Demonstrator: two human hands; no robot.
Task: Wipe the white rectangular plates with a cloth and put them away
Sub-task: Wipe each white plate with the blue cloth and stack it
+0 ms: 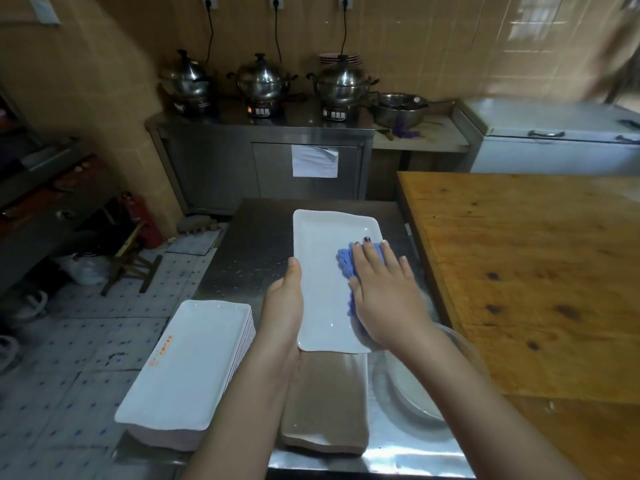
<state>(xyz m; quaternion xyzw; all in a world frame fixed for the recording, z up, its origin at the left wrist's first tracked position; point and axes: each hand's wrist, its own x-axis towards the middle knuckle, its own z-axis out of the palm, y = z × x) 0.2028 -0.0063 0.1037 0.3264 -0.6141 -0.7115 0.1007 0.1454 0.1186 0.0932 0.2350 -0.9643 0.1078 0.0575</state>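
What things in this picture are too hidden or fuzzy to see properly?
Head view:
- Fingers of the left hand: hidden under the white plate it holds.
- Blue cloth: mostly covered by the right hand.
- Orange print on the plate stack: too blurry to read.
- Round dish: partly behind the right forearm.

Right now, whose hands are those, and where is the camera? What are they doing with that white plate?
There is no machine here, just a person. The one picture comes from a camera worn on their head, looking down, so you see both arms. The left hand grips the edge of a white rectangular plate over a shiny steel table. The right hand lies flat, pressing a blue cloth onto that plate to wipe it. On the left sits a stack of white rectangular plates.
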